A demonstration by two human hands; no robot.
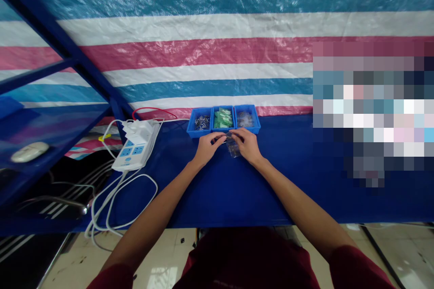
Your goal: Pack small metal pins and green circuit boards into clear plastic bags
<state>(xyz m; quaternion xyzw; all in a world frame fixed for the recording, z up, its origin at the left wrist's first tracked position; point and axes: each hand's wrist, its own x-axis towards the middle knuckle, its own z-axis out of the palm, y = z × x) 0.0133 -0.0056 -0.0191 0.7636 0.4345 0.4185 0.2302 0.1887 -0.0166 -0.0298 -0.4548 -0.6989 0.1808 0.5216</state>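
Three small blue bins stand side by side: the left one [200, 134] holds dark and silvery metal pieces, the middle one [223, 129] green packets, the right one [257, 125] clear bags. Just in front of them, my left hand [207, 148] pinches a small thin piece too small to name. Close beside it, my right hand [248, 145] has its fingers closed on the top of a clear plastic bag [233, 150] with dark contents. The bag hangs low over the blue table, between both hands.
A white power strip [132, 156] with a plugged-in adapter [138, 131] lies on the left, its white cable [110, 203] looped toward the front edge. Behind the blue table [230, 194] hangs a striped sheet [210, 52]. A blurred-out area covers the right.
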